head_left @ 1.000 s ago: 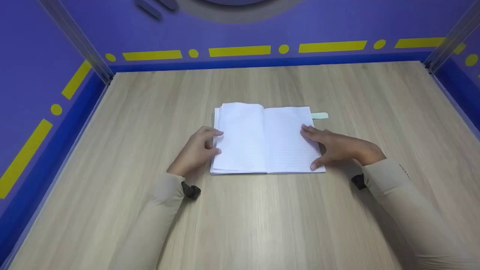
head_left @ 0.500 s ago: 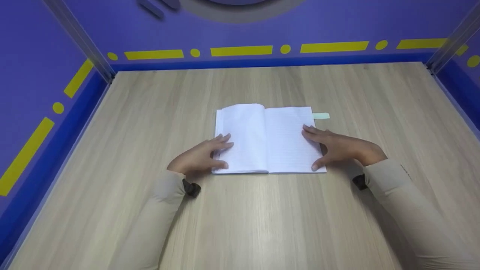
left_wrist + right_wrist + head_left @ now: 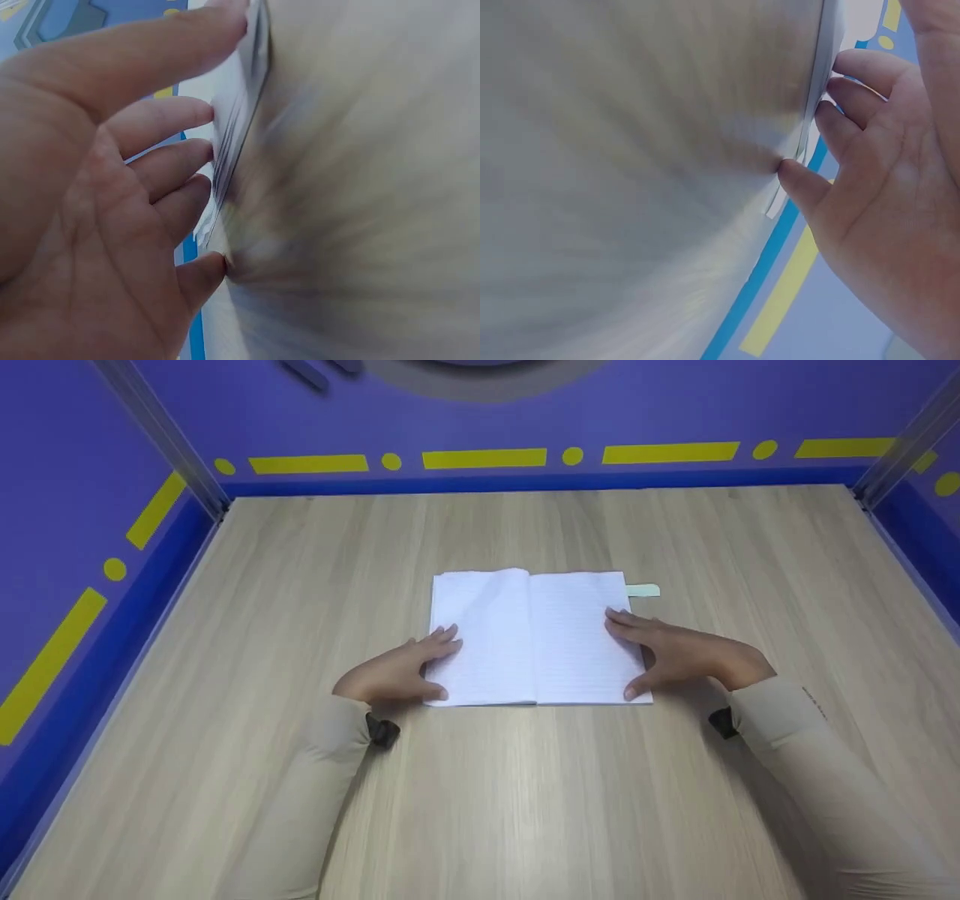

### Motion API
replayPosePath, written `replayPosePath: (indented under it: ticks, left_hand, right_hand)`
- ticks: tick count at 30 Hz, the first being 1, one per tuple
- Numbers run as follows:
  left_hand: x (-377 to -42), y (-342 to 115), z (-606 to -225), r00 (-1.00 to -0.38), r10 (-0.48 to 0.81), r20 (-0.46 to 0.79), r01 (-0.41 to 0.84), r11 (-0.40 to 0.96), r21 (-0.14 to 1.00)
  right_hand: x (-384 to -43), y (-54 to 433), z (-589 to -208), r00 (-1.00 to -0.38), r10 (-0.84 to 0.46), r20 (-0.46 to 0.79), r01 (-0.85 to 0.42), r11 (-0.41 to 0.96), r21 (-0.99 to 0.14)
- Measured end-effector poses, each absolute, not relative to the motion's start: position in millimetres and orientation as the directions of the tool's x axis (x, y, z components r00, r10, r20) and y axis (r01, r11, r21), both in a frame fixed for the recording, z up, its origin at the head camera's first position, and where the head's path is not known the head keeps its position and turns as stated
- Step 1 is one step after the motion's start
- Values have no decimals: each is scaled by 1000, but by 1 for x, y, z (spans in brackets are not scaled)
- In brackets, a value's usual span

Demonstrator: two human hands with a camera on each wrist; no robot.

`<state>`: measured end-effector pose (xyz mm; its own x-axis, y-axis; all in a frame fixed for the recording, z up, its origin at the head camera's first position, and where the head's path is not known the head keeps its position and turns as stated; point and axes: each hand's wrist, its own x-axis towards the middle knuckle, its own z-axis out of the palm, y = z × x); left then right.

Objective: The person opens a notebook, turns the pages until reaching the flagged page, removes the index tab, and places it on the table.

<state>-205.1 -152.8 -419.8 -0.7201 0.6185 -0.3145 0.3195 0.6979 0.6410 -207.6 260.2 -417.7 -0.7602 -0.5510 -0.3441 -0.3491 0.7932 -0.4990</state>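
An open notebook [image 3: 495, 607] with faintly lined white pages lies flat on the table, its spine running away from the person. A pale green tab [image 3: 643, 590] sticks out past its right edge near the top. My left hand [image 3: 401, 669] rests its fingertips and thumb on the left page's outer edge, fingers spread. Mirroring it, my right hand [image 3: 679, 654] presses fingertips and thumb on the right page's outer margin. In the left wrist view the left hand [image 3: 127, 187] touches the layered page edges [image 3: 238, 120]. The right hand [image 3: 885, 142] shows extended fingers at the notebook's edge in the right wrist view.
The light wooden table [image 3: 480, 795] extends around the notebook on all sides. Blue panels with yellow markings [image 3: 484, 458] stand along its back, left and right. A dark strap piece [image 3: 382, 731] sits at the left cuff, another [image 3: 722, 723] at the right.
My left hand has gone from the page edge at the left to lying spread on the left page. That page, raised and curved before, now lies flatter. The right hand has stayed in place.
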Motion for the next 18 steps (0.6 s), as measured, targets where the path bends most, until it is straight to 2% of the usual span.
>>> replayPosePath:
  ticks: [18]
  left_hand:
    - [-208,-156,-419,-682,643,-348,344,702,624]
  right_hand:
    - [-211,265,-416,-720,-574,-390,-346,784,-515]
